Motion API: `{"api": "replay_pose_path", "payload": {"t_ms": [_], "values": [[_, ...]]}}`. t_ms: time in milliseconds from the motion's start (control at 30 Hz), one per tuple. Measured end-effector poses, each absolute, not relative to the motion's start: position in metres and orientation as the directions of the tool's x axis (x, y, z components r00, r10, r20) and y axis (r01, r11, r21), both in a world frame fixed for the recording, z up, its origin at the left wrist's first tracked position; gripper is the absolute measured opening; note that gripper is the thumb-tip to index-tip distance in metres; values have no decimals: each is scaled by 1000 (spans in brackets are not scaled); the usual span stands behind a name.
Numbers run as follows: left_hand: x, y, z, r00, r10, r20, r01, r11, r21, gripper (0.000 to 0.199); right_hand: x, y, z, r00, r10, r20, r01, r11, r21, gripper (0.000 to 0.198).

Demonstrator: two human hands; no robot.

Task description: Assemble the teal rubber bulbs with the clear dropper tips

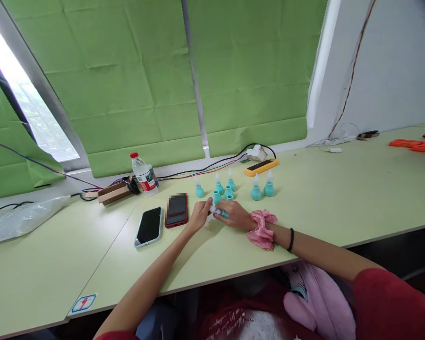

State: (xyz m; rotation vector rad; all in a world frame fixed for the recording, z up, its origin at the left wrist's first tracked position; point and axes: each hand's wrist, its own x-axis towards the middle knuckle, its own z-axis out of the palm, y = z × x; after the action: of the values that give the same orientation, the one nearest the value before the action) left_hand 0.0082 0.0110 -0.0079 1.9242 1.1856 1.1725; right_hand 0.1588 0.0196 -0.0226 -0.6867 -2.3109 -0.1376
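My left hand [199,215] is closed, its fingers pinching a clear plastic nozzle [213,208]. My right hand [238,215] wraps round a teal rubber bulb [225,214], which lies against the nozzle; whether the two are joined is too small to tell. Just beyond my hands stand teal bulbs with open tops, one of them an open bulb [216,197] close to my left fingers. Behind these and to the right are several bulbs fitted with clear tips, like small nasal aspirators, including a tipped bulb [199,190] at left and another tipped bulb [269,188] at right.
Left of my hands lie a red-cased phone [177,210] and a light-cased phone [149,227]. A bottle with a red cap [144,174] and an open cardboard box [114,192] stand behind. A yellow power strip [261,167] and cables run along the wall.
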Motion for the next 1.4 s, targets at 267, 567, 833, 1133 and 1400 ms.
{"api": "replay_pose_path", "payload": {"t_ms": [267,567,833,1133,1400], "values": [[0,15,0,129,911,392,615,-384,689,49,158,19,-17,-462,483,744,512,830,-221,24],[-3,22,-28,333,854,399,904,-410,122,23,161,18,-14,-465,625,627,569,754,-329,27],[6,22,-36,366,813,452,825,-508,246,20,160,15,-13,-490,721,490,685,666,-295,24],[2,13,-13,426,607,671,733,-666,136,30,156,20,-17,-419,753,508,728,613,-308,24],[-6,13,-5,646,452,615,689,-692,-215,27,155,22,-20,-280,794,540,772,520,-366,23]]}}
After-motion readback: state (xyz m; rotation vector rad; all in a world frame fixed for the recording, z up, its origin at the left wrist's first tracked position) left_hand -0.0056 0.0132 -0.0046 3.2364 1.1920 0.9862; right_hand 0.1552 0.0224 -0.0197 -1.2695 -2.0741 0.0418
